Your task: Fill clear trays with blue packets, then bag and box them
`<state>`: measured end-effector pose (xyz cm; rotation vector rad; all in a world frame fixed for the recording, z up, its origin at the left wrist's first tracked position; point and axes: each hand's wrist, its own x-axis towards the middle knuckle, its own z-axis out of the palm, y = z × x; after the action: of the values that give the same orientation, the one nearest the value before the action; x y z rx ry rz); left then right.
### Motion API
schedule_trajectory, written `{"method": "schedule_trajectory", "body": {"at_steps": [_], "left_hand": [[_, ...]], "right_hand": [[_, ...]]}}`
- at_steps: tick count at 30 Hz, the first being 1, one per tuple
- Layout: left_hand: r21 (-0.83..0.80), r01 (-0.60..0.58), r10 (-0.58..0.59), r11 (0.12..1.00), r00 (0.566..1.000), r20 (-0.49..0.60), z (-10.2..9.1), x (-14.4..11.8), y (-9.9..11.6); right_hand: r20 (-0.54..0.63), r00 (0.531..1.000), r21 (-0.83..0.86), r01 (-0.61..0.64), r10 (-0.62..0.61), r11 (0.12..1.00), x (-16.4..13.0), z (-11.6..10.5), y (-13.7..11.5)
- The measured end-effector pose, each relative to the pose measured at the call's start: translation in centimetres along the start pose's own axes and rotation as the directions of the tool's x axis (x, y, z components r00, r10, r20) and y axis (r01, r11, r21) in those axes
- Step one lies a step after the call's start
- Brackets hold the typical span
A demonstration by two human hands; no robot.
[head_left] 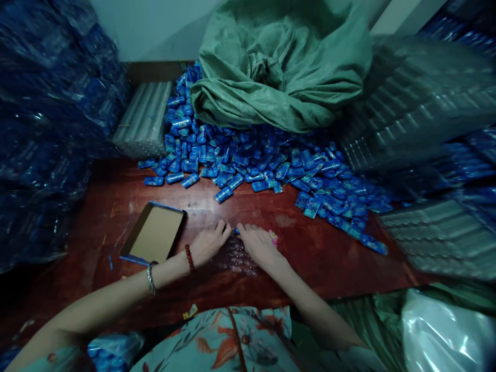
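Observation:
A clear plastic tray (239,261) with rows of hollows lies on the red-brown table in front of me. Over its far edge, my left hand (211,241) has its fingers curled in and nearly meets the other hand; what is in them, if anything, is hidden. My right hand (256,243) bends over the tray's right side, its fingertips closed on a small blue packet (236,231), mostly covered. Beside the right hand lies a small pink printed piece (273,237). Left of my hands stands an open shallow cardboard box (157,230) with blue edges, its bottom bare.
Beyond my hands spreads a heap of blue wrapped packets (248,155), with a green sack (282,67) above it. Stacked clear trays (143,119) stand at the back left, and more tray stacks (445,237) at the right. Blue bagged goods (46,129) tower on the left.

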<state>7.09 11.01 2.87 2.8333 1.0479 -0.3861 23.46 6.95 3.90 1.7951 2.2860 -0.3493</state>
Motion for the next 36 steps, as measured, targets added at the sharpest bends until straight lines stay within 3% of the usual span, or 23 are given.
{"method": "schedule_trajectory", "body": {"at_steps": [4, 10, 14, 17, 20, 25, 29, 32, 34, 36], "left_hand": [[-0.081, -0.012, 0.011, 0.997, 1.0, -0.01, -0.1, -0.1, -0.4], [-0.082, 0.162, -0.157, 0.983, 0.986, 0.061, -0.7, -0.4, 0.1], [-0.039, 0.187, -0.185, 0.982, 0.981, 0.052, -0.6, -0.5, 1.0], [0.0, 0.145, -0.145, 0.989, 0.989, -0.001, -0.2, -0.3, 1.4], [0.052, 0.037, -0.034, 0.998, 0.998, -0.053, 0.2, -0.2, 1.4], [0.083, -0.087, 0.092, 0.993, 0.994, -0.058, 0.8, 0.2, 0.9], [-0.095, -0.044, 0.035, 0.995, 0.995, -0.095, 1.0, 0.3, -0.6], [-0.319, -0.021, -0.045, 0.948, 0.979, -0.199, 1.0, 0.3, -2.6], [-0.483, -0.01, -0.149, 0.875, 0.946, -0.289, 0.9, 0.6, -4.0], [-0.624, 0.036, -0.311, 0.78, 0.888, -0.338, 0.7, 1.6, -5.3]], "right_hand": [[0.026, 1.0, 0.007, 0.008, -0.008, 1.0, 0.0, -0.3, 0.0], [-0.015, 0.999, 0.009, 0.051, -0.051, 0.999, 0.1, -1.1, -0.1], [0.016, 0.999, 0.022, 0.047, -0.047, 0.999, 0.3, -1.7, -0.3], [0.03, 0.999, 0.023, 0.033, -0.034, 0.999, 0.2, -1.9, -0.4], [0.031, 0.999, 0.019, 0.036, -0.036, 0.999, 0.0, -2.0, -0.6], [0.033, 0.999, 0.013, 0.034, -0.034, 0.999, 0.3, -2.0, -0.9], [0.016, 1.0, 0.007, 0.024, -0.024, 1.0, 0.8, -1.8, -1.0], [0.043, 0.997, 0.106, 0.055, -0.06, 0.993, 0.8, -1.6, 0.0], [0.021, 0.993, 0.214, 0.107, -0.114, 0.971, 1.2, -1.7, 1.5], [-0.088, 0.993, 0.267, 0.101, -0.08, 0.959, 2.6, -1.9, 3.3]]}}
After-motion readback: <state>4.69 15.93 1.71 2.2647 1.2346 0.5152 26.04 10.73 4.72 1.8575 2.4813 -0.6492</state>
